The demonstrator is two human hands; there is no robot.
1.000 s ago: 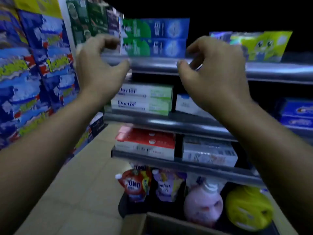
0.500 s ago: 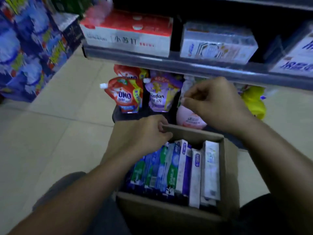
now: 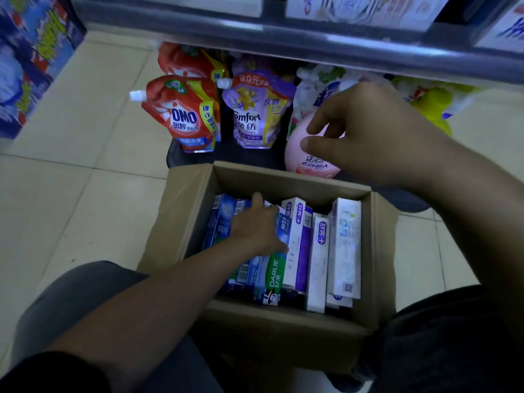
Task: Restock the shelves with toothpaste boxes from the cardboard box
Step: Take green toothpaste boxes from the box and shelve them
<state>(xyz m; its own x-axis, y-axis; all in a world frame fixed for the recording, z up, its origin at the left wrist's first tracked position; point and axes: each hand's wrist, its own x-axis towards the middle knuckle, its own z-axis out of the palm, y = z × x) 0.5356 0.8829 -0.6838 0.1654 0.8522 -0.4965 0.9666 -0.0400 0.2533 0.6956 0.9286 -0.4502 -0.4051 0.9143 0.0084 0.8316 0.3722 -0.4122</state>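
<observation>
An open cardboard box (image 3: 181, 222) stands on the floor between my knees. Several toothpaste boxes (image 3: 320, 251) stand on edge in it: blue and green ones at the left, white and purple ones at the right. My left hand (image 3: 255, 225) is down inside the box, on the blue toothpaste boxes (image 3: 221, 219). Its thumb and fingers curl round them beside a green Darlie box (image 3: 273, 273). My right hand (image 3: 365, 131) hovers above the box's far rim with fingers loosely bent and holds nothing. The shelf edge (image 3: 312, 41) runs across the top.
Beyond the box on the bottom level stand a red OMO pouch (image 3: 184, 117), a purple Comfort pouch (image 3: 255, 114), a pink bottle (image 3: 300, 157) and a yellow bottle (image 3: 433, 106). Blue detergent packs (image 3: 31, 61) are stacked at the left. Pale floor tiles (image 3: 85, 194) lie to the left.
My view has dropped from the upper shelves to the cardboard box. My left hand went from the box's rim down onto the blue toothpaste boxes. My right hand came down and hovers over the far rim.
</observation>
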